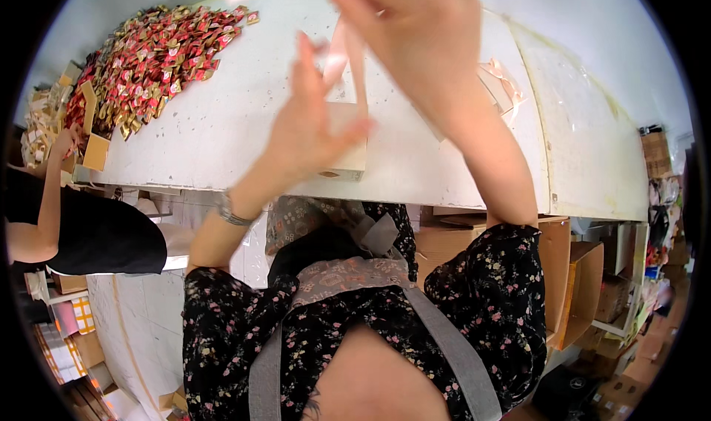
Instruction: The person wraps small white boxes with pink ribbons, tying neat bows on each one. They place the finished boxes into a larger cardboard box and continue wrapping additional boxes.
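Note:
My right hand (416, 32) is raised at the top of the view, blurred, its fingers closed on a pale pink ribbon (358, 71). One length of the ribbon runs left past the fingertips, and another hangs down towards a small cream box (351, 168). Whether the ribbon is fastened to the box cannot be made out. My left hand (311, 121) hovers over the box with fingers spread, close to the hanging ribbon; I see nothing held in it. The hand covers much of the box, which rests near the front edge of the white table (422, 171).
A large heap of red and gold wrapped packets (166, 54) lies at the table's back left. Beside it, a person (100, 226) reaches into an open carton (95, 149). Another ribboned box (497, 88) stands behind my right forearm. Cardboard boxes (580, 293) sit below, on the right.

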`<state>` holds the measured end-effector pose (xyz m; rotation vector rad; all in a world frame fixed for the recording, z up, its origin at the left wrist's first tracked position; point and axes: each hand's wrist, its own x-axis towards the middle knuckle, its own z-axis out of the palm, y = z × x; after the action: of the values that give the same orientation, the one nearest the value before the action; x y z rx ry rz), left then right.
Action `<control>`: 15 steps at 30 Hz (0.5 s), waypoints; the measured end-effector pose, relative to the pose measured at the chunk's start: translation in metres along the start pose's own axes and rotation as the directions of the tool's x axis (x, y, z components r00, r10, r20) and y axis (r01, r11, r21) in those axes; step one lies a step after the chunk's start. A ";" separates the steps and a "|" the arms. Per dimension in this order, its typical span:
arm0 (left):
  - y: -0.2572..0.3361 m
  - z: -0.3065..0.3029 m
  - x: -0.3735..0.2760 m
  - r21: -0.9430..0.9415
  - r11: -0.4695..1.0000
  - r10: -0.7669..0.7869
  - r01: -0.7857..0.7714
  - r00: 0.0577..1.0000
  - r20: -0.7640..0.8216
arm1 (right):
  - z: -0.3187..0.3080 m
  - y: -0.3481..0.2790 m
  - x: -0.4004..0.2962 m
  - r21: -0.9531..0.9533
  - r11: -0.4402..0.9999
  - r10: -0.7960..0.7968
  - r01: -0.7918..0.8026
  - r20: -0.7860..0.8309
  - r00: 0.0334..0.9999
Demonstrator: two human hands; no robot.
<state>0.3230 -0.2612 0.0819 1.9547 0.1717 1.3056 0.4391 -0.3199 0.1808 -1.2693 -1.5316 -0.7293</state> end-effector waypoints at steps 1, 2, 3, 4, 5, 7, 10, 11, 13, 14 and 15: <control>0.001 0.004 -0.008 0.207 0.978 -0.026 0.008 0.996 0.082 | 0.004 -0.003 0.000 -0.060 0.995 -0.085 0.084 -0.014 0.996; 0.000 0.007 -0.012 0.400 0.916 -0.040 -0.031 0.985 0.167 | 0.008 -0.007 0.003 -0.117 0.979 -0.172 0.168 -0.023 0.985; -0.002 0.004 -0.006 0.487 0.872 -0.073 -0.056 0.968 0.241 | 0.002 -0.006 0.003 -0.154 0.977 -0.149 0.149 0.009 0.989; -0.003 0.000 0.002 0.572 0.814 -0.104 -0.102 0.943 0.316 | -0.004 -0.002 0.003 -0.188 0.974 -0.121 0.125 0.031 0.992; 0.001 -0.006 0.005 0.489 0.872 -0.176 -0.008 0.928 0.329 | -0.010 0.001 0.001 -0.221 0.970 -0.087 0.098 0.056 0.995; 0.008 -0.028 0.010 0.316 0.930 -0.300 0.188 0.885 0.356 | -0.036 -0.008 -0.001 -0.078 0.955 0.291 -0.285 0.084 0.953; -0.004 -0.045 0.022 -0.194 0.810 -0.387 0.554 0.752 0.533 | -0.054 -0.009 -0.019 0.124 0.823 0.549 -0.554 0.080 0.832; -0.007 -0.050 0.025 -0.300 0.708 -0.375 0.639 0.701 0.607 | -0.058 -0.016 -0.026 0.231 0.817 0.520 -0.529 0.104 0.848; -0.016 -0.056 0.029 -0.222 0.758 -0.380 0.613 0.692 0.613 | -0.074 -0.015 -0.046 0.548 0.720 0.142 -0.425 0.483 0.864; -0.019 -0.058 0.030 -0.182 0.782 -0.383 0.596 0.690 0.614 | -0.077 -0.010 -0.052 0.674 0.605 -0.098 -0.424 0.592 0.800; -0.016 -0.059 0.030 -0.071 0.949 -0.223 0.308 0.810 0.543 | -0.071 0.001 -0.054 0.769 0.501 -0.348 -0.398 0.600 0.720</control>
<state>0.2929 -0.2045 0.1041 1.9917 0.0630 0.5445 0.4602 -0.4021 0.1546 -0.7192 -2.0550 0.7123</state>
